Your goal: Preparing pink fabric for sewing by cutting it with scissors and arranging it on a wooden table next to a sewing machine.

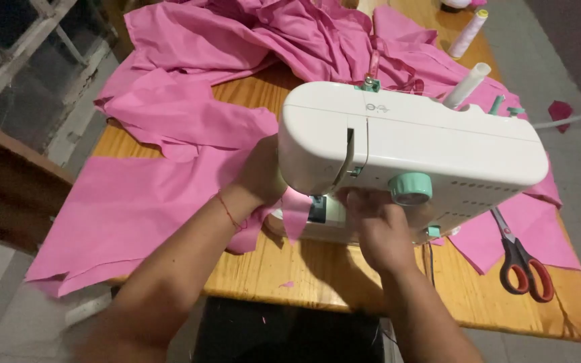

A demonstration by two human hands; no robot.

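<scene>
The right hand [379,225] reaches under the near face of the white plastic sewing machine [411,144], fingers curled at the needle area; whether they pinch anything I cannot tell. The left hand [260,171], a thin red cord round its wrist, lies partly hidden behind the machine's left end, resting on the pink woven fabric [169,148]; its grip is hidden. A narrow strip of that fabric hangs down between the two hands. The cloth spreads left and far across the pale wooden table [317,269]. A mint-green dial [411,188] sits just above the right hand. Red-handled scissors [522,262] lie to the right, near the table's edge. A white thread spool [469,32] stands far right.
</scene>
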